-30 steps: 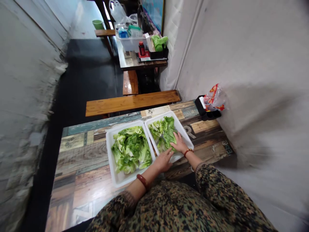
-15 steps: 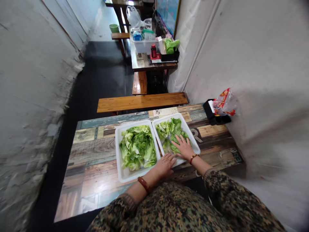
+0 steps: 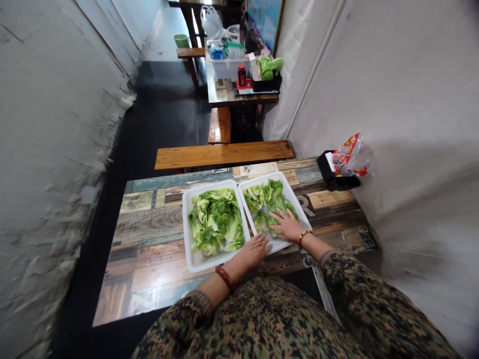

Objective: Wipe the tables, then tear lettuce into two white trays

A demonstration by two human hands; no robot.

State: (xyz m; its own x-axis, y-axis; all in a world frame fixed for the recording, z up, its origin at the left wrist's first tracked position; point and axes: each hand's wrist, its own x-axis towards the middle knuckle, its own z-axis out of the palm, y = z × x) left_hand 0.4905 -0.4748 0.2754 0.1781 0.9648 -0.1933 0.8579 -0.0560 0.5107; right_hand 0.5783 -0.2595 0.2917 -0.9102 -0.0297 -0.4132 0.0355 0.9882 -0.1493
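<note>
Two white plastic trays stand side by side on a wood-patterned table [image 3: 157, 249]. The left tray [image 3: 189, 239] is heaped with green lettuce leaves [image 3: 215, 219]. In the right tray [image 3: 305, 219] a thinner layer of lettuce [image 3: 275, 192] lies toward the far and right sides. My right hand [image 3: 288, 227] rests with fingers spread on the leaves in the right tray. At that tray's near left corner is my left hand [image 3: 256, 249], fingers stretched out, holding nothing. Whether it touches the rim I cannot tell.
A black holder [image 3: 329, 172] with a red-printed plastic bag [image 3: 350, 157] stands at the table's right end by the wall. Beyond the table is a wooden bench [image 3: 224, 153]. Farther back, another table bears a white bin [image 3: 228, 69] and a red bottle [image 3: 241, 76].
The whole view has shifted slightly. My right hand stays on the lettuce, and my left hand has moved a little apart from it near the right tray's corner.
</note>
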